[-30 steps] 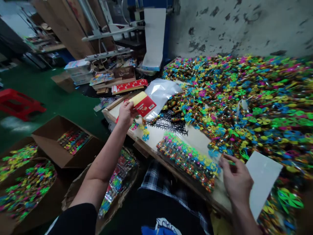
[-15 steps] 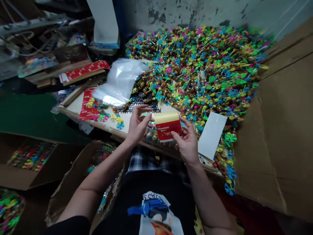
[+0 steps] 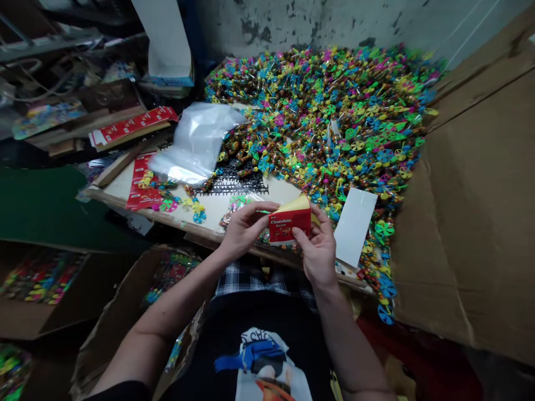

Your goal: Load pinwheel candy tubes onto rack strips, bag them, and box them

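Observation:
A folded red card (image 3: 288, 225) with a pale yellow inside, printed "Chocolate bean", is held over the table's front edge. My right hand (image 3: 318, 245) grips its right side, thumb across the printed front. At the card's left edge, my left hand (image 3: 246, 225) pinches it between thumb and fingers. Just behind my left hand lies a clear bag (image 3: 238, 209) of colourful pieces, partly hidden by that hand. A white card (image 3: 356, 227) rests to the right of my right hand.
A large heap of colourful fan-topped candy tubes (image 3: 334, 111) covers the table's back and right. Clear plastic bags (image 3: 196, 142) and a red printed sheet (image 3: 142, 184) lie left. Cardboard boxes stand at the right (image 3: 463, 223) and lower left (image 3: 104, 312).
My left hand has closed on the card's left edge, where its fingers were spread before. The card's fold has tilted and opened, and the bag behind my left hand shows more.

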A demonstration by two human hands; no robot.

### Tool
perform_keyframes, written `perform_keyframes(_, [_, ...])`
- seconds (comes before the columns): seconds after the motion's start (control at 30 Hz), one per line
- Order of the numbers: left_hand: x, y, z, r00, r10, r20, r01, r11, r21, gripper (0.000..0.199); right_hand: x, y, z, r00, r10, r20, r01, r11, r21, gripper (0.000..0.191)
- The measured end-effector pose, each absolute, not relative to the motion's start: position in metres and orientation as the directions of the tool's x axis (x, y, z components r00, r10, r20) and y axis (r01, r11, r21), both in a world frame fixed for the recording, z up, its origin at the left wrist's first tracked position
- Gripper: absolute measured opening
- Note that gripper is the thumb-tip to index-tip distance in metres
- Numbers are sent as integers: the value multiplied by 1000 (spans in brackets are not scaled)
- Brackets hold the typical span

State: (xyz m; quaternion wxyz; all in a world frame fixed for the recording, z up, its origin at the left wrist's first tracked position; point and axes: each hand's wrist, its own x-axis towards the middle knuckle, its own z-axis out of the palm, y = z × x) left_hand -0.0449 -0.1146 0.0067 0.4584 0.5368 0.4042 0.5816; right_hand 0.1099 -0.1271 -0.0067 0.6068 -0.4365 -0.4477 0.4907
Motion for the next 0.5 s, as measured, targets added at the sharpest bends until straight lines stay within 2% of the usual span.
perform_keyframes(0.13, [-38, -117, 9, -37, 978, 205, -160, -209, 965, 20, 110, -129, -8, 141, 982, 127, -172, 150, -974, 47])
perform_keyframes(0.3, [-33, -121, 11, -99, 986, 133, -123, -145, 982, 26, 110, -132, -7, 167, 979, 119, -179, 148, -973, 46])
perform_keyframes(0.5, [-30, -128, 17, -132, 985, 109, -91, -122, 988, 23, 109, -135, -6, 209, 965, 157, -87, 178, -980, 46])
